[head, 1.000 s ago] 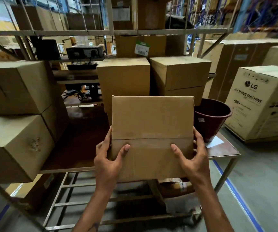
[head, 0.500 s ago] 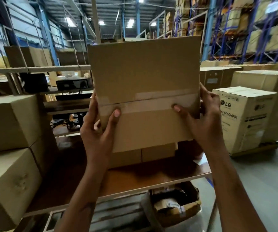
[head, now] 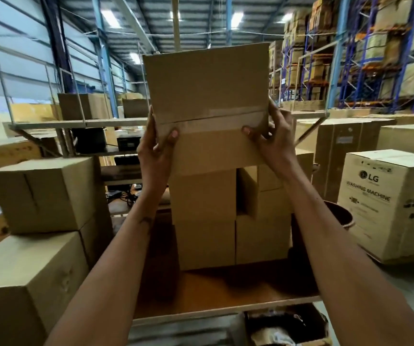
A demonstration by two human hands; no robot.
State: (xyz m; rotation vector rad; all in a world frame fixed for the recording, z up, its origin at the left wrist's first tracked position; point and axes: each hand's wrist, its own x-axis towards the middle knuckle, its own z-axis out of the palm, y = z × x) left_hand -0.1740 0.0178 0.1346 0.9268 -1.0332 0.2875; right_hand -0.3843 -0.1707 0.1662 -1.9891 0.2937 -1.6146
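Within the last second the box (head: pixel 208 96) has gone up from just above the table (head: pixel 225 293) to head height, over the stack of boxes (head: pixel 206 216), so it looks ready to be set on top. It sits between the hands: the left hand (head: pixel 154 151) clamps its left edge and the right hand (head: pixel 273 138) its right edge, thumbs on the near face.
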